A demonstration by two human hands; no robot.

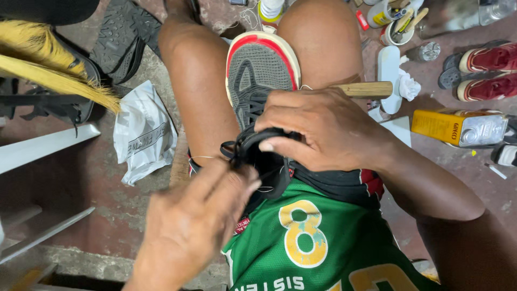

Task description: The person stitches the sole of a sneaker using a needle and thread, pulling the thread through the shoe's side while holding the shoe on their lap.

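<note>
Between the knees, at twelve o'clock from both hands, a grey sneaker (261,73) lies sole-edge up. At seven o'clock the left hand (196,221) pinches a thin thread (207,157) at its black heel collar (258,156); at three o'clock the right hand (323,129) clamps that collar, fingers pressed together. Stitching looks midway; drawing the thread taut seems the next need.

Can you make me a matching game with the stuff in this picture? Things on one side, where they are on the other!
Things:
1. Shoe
2. White bag
3. Yellow can
4. Red shoes

Places:
A. on the floor, far right, above the can
B. wedged between the knees, sole up
C. lying on its side, right of the right hand
D. crumpled on the floor, left of the leg

Pairs: 1-B, 2-D, 3-C, 4-A
</note>
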